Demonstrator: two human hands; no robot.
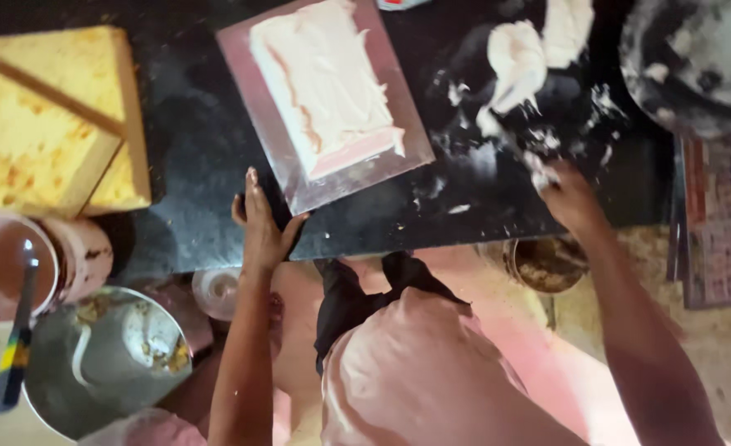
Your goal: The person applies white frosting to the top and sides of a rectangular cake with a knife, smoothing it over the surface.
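A rectangular cake [326, 83] covered in white cream lies on a silvery pink board [332, 177] on the black counter [192, 140]. My left hand [260, 223] is flat on the counter, fingers together, touching the board's near left corner and holding nothing. My right hand [565, 194] is at the counter's front edge on the right, smeared with cream, its fingers closed around a utensil that I cannot make out; it reaches into a heap of white cream [518, 66].
Two yellow sponge slabs [52, 116] lie stacked at the left. Below them stand a pink tub with a brush [14, 264] and a steel bowl [101, 355]. A cream-smeared dark bowl [696, 58] is top right. A small steel pot [547, 264] sits below the counter edge.
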